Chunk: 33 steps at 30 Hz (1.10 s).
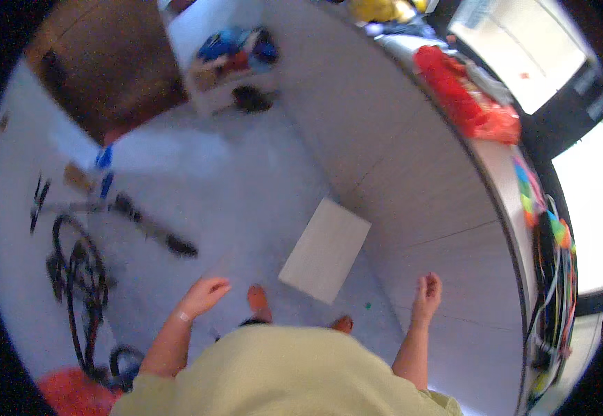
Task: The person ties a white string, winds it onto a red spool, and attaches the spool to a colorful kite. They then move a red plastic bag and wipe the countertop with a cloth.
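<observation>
Hands hang open and empty: left hand (pixel 204 294), right hand (pixel 427 295); flat white rectangular board (pixel 325 250) lies on the floor (pixel 246 180) between them, ahead.

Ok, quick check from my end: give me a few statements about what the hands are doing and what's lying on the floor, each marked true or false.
1. Both hands are empty. True: the left hand and the right hand hang open, holding nothing.
2. A pale flat board lies on the floor ahead of the bare feet. True.
3. The right hand rests on that board. False: it hangs apart from it, beside the grey counter front.
4. The black cables lie to the person's right. False: they lie on the floor to the left.
5. The red bag lies on the floor. False: it sits on the countertop.
</observation>
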Each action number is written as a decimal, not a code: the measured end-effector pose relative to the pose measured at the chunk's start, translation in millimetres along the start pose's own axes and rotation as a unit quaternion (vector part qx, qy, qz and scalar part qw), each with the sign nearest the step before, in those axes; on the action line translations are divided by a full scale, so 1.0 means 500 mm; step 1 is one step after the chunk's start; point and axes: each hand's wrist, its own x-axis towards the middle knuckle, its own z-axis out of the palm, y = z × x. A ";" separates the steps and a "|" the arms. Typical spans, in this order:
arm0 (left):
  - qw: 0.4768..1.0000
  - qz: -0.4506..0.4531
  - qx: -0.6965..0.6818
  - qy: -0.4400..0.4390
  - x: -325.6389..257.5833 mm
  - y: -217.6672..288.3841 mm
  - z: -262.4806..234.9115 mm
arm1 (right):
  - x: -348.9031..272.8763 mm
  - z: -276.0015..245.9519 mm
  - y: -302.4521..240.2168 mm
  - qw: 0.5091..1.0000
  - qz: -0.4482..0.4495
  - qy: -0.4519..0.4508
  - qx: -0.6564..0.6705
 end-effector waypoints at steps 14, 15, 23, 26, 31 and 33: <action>0.996 0.049 -0.075 -0.025 0.134 0.037 -0.242 | 0.241 0.214 -0.466 0.974 -0.195 0.113 0.030; 0.997 0.030 -0.071 -0.003 0.132 0.020 -0.248 | 0.270 0.226 -0.504 0.971 -0.212 0.111 0.030; 0.986 -0.034 -0.162 0.026 0.293 -0.018 -0.357 | 0.583 0.281 -0.672 0.933 -0.272 0.083 -0.222; 0.984 -0.025 -0.175 0.002 0.420 0.007 -0.375 | 0.754 0.285 -0.685 0.929 -0.208 0.022 -0.306; 0.976 0.004 -0.213 -0.036 0.618 0.143 -0.412 | 0.923 0.282 -0.707 0.845 -0.027 -0.110 -0.523; 0.980 0.019 -0.199 -0.022 0.677 0.199 -0.432 | 0.958 0.286 -0.717 0.844 0.017 -0.129 -0.521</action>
